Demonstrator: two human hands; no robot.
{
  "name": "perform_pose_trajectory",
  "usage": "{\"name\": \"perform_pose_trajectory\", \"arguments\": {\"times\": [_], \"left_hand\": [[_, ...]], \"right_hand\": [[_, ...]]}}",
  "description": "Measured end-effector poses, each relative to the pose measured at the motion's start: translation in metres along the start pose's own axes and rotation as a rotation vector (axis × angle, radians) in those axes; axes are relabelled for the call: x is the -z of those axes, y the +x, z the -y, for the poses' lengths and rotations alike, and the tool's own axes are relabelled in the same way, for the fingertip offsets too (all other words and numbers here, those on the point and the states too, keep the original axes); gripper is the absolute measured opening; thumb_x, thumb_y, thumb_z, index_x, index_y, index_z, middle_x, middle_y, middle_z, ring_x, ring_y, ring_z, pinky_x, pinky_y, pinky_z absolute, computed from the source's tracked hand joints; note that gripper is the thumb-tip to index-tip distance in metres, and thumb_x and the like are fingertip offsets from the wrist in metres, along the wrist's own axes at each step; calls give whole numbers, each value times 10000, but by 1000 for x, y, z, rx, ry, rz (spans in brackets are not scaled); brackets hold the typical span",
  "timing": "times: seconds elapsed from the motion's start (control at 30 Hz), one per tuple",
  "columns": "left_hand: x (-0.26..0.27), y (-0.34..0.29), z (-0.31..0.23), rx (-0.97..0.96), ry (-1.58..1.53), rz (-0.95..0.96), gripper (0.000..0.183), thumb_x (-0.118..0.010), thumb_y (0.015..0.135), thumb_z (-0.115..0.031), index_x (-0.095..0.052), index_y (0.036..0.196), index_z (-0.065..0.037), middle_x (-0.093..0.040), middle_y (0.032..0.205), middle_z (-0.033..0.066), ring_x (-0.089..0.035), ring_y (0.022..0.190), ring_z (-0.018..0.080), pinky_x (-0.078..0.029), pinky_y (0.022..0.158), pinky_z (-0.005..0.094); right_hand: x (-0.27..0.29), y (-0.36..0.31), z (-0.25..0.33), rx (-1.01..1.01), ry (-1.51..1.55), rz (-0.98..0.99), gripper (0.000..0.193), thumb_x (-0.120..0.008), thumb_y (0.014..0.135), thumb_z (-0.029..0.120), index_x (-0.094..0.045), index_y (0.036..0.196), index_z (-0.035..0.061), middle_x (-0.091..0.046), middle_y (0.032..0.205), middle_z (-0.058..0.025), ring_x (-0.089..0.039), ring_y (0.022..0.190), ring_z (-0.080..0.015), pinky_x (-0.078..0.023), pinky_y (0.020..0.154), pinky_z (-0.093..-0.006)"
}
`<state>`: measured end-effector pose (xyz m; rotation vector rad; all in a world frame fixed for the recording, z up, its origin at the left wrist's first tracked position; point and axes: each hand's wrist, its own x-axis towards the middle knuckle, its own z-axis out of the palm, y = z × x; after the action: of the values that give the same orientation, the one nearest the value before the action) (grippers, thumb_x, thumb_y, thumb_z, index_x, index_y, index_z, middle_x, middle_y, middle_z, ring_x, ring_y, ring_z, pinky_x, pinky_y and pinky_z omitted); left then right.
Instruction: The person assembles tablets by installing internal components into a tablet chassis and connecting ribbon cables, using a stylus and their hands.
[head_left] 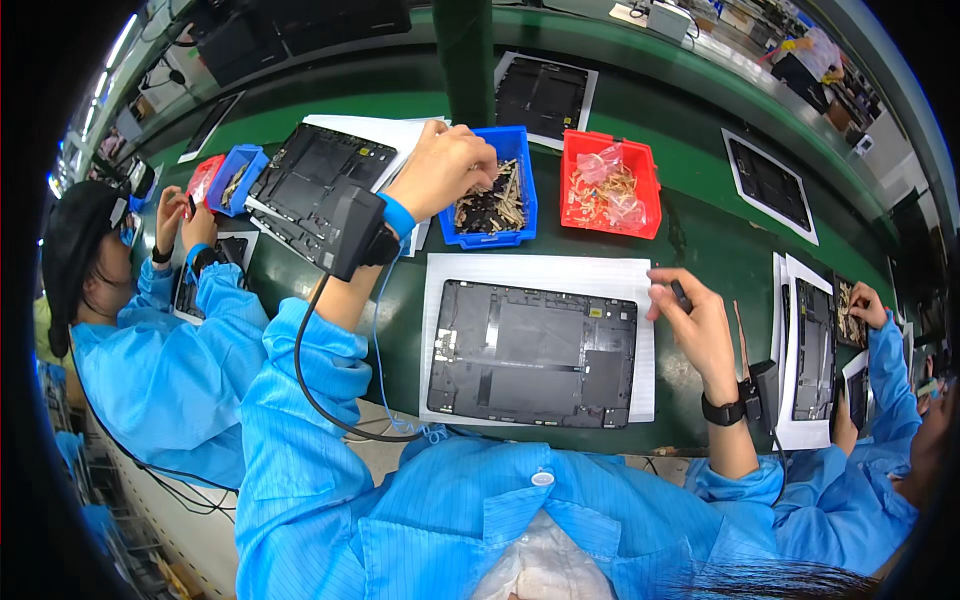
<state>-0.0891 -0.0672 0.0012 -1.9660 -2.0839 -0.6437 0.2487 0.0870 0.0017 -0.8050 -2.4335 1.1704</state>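
Note:
My left hand (445,170) reaches over the blue bin (529,205) of small metallic and black parts (492,207). Its fingers are bent together at the bin's left side, and whatever they pinch is hidden. A black tablet-like housing (535,350) lies flat on white sheets (640,400) in front of me, its inner side up. Just off its upper right corner is my right hand (698,325), curled around a short black stick-like tool (681,294).
Beside the blue bin stands a red bin (655,200) with small parts and clear plastic. Another black housing (315,180) rests on papers at left; a further one (545,95) lies behind. Co-workers in blue sleeves sit on both sides. Cables (300,350) hang from my left wrist.

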Motion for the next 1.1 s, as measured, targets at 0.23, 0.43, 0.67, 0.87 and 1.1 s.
{"name": "perform_pose_trajectory", "arguments": {"times": [0.23,0.43,0.67,0.87,1.1], "left_hand": [[8,-7,-45,332,-462,-108,120,-698,862,-131,-701,937,-39,-705,852,45,-632,786,174,-497,757,313],[27,-15,-90,335,-711,49,148,-663,900,-125,-683,970,3,-684,877,31,-611,820,125,-487,753,274],[29,-15,-99,246,-685,87,135,-677,847,-98,-644,903,20,-669,837,68,-629,793,163,-509,752,304],[22,-13,-106,204,-606,103,118,-686,825,-82,-647,894,6,-665,825,93,-638,774,213,-515,741,332],[2,-21,-122,-12,-234,-260,98,-710,779,-38,-663,864,-52,-639,922,55,-580,952,259,-421,849,389]], "right_hand": [[-36,48,55,316,80,-25,170,-719,866,130,-698,975,2,-627,872,-80,-593,722,-146,-452,631,-304],[-68,66,56,306,292,54,171,-731,849,175,-691,924,27,-585,875,-20,-505,668,-115,-421,625,-287],[-64,55,58,324,332,124,115,-682,835,118,-648,872,15,-556,925,-24,-499,697,-106,-413,605,-265],[-61,53,50,373,280,108,114,-672,806,94,-644,862,0,-546,945,-28,-516,725,-102,-414,589,-247],[-59,48,41,316,433,69,105,-678,819,81,-659,847,-18,-549,961,-24,-513,743,-80,-414,599,-239]]}}
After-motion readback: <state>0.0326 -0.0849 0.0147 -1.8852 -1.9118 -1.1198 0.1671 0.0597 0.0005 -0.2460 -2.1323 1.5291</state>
